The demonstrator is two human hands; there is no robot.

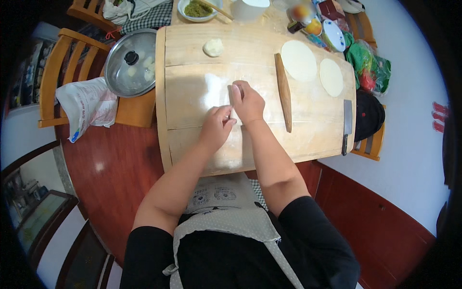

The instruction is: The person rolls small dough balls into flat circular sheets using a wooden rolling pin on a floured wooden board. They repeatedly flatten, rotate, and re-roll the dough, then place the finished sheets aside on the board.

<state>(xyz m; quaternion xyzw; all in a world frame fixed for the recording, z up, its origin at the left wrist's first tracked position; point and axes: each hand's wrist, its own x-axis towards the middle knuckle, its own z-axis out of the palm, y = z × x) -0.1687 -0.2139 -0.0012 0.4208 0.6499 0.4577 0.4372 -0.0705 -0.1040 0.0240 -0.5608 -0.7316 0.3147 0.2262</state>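
Over the middle of a floured wooden board (187,108), my two hands work close together. My left hand (216,126) pinches a narrow pale piece of dough (233,114) between thumb and fingers. My right hand (248,103) is curled around its far end, and most of the piece is hidden by the hands. To their right lies a wooden rolling pin (283,94), tapered at both ends. Beyond it are two flat dough rounds, a larger one (299,60) and a smaller one (331,77). A lump of dough (213,47) rests near the board's far side.
A cleaver (347,123) lies along the right edge, its handle towards me. Left of the board, a glass-lidded pan (122,77) with pale pieces inside stands on a chair (135,110). At the back is a bowl of green filling (197,10) with chopsticks (220,10).
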